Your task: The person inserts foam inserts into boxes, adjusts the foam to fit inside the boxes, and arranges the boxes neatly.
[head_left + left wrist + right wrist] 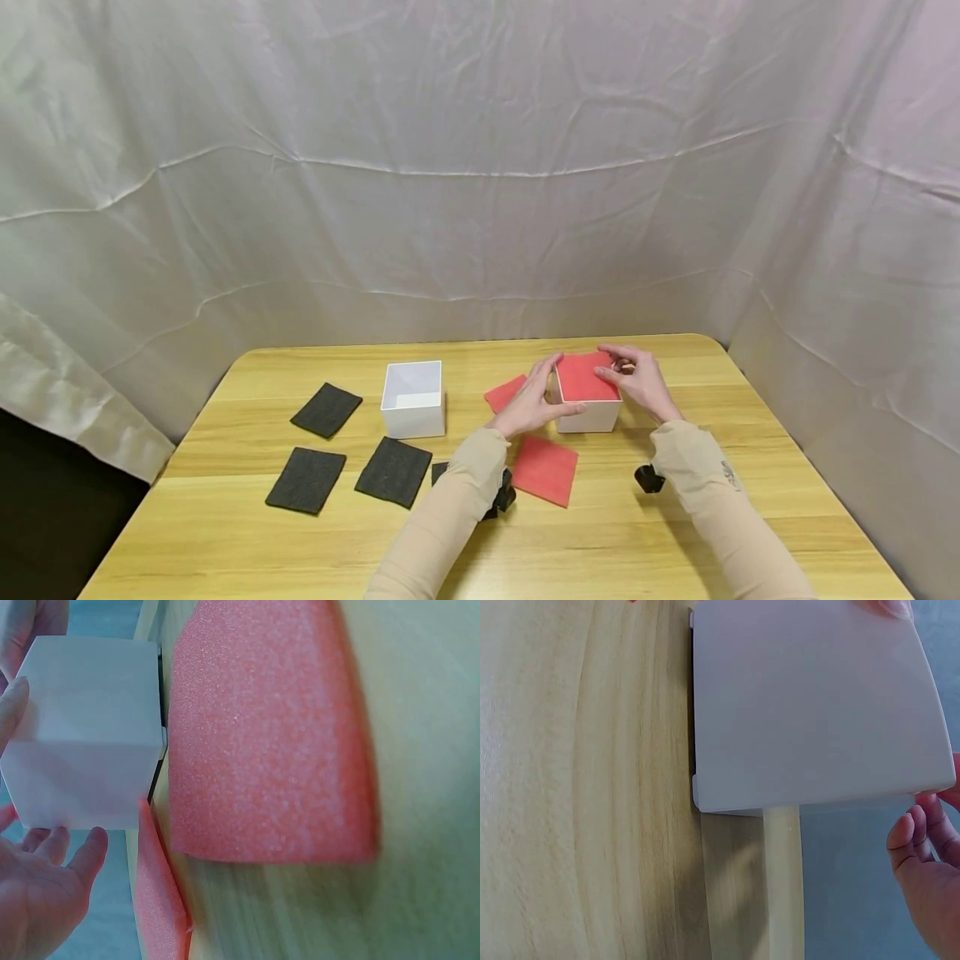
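Observation:
A red foam sheet (585,379) lies over the top of a white box (588,417) at the right of the table. My left hand (531,407) grips this box at its left side, thumb across the front face and fingers along the left edge. With my right hand (641,383) I pinch the sheet near the box's back right corner, thumb on top of it. The left wrist view shows the box (90,697) close up, with fingers of the left hand (45,892) at its side. In the right wrist view, curled fingers of the right hand (930,855) meet the box's upper edge.
An open white box (413,421) stands to the left. Several black foam squares (393,472) lie around it, one partly under the left forearm. One red square (545,471) lies in front of the gripped box, another (504,393) behind the left hand. Curtains (480,233) surround the table.

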`<state>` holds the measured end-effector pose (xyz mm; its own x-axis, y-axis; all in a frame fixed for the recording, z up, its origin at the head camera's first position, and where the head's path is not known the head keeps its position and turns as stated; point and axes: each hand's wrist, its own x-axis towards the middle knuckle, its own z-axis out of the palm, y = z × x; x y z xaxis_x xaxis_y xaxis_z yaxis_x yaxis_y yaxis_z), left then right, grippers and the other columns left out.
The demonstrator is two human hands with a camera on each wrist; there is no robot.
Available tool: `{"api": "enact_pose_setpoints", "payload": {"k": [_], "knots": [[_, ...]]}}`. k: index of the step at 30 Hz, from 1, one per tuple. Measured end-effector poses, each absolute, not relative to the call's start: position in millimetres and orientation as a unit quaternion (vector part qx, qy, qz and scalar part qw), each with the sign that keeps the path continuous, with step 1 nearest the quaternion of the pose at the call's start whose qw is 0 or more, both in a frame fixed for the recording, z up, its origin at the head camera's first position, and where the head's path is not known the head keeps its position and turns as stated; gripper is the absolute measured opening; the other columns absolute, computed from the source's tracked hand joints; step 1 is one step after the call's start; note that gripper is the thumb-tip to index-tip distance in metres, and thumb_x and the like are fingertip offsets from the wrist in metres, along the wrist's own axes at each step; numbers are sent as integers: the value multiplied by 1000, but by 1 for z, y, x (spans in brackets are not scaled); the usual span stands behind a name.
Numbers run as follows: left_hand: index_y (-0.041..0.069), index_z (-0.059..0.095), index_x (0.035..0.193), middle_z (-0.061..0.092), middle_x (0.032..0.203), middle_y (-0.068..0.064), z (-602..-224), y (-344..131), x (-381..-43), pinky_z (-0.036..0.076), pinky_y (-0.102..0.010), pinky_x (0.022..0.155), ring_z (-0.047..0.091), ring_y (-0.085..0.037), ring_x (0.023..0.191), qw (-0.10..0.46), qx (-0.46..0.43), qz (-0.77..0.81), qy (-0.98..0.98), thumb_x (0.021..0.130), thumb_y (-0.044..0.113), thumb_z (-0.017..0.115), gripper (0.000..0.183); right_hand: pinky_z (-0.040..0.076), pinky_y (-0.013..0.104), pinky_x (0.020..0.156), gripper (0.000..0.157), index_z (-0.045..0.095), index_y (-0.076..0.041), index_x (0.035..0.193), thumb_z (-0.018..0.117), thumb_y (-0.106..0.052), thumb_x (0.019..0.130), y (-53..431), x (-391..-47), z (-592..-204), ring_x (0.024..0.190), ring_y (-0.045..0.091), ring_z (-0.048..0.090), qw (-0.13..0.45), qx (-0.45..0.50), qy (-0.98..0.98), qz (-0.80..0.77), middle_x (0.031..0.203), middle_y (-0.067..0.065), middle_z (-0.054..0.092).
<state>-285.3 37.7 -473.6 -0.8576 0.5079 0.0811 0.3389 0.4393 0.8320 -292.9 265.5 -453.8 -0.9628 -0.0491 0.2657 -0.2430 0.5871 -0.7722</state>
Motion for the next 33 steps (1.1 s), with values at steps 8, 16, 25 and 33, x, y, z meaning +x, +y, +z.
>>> {"api": "enact_pose_setpoints", "payload": {"k": [8,16,25,33], "knots": [[23,18,162,25,166,-4,-475,38,-287,34,-49,122,34,-24,150,91,250,460,847,89,46,74,95,45,16,72,48,61,6,133,75,-9,90,267,-293,-455,91,19,55,96,74,-894,432,115,25,58],[21,20,162,25,165,-4,-475,38,-287,36,-48,121,36,-24,149,94,249,456,849,89,47,73,93,42,21,71,47,60,5,135,72,-13,93,266,-293,-455,96,25,50,74,67,-903,418,118,24,54],[19,21,161,23,166,-4,-474,38,-287,39,-46,119,37,-24,147,95,252,451,851,90,47,73,92,56,41,88,46,60,7,133,73,-7,91,267,-291,-458,107,40,56,115,97,-887,436,130,29,52],[16,22,161,24,166,-6,-474,38,-286,37,-47,120,37,-25,148,93,253,454,849,90,46,73,93,46,58,106,32,70,7,118,74,2,87,268,-289,-465,117,43,61,176,147,-873,430,122,26,68]]}}
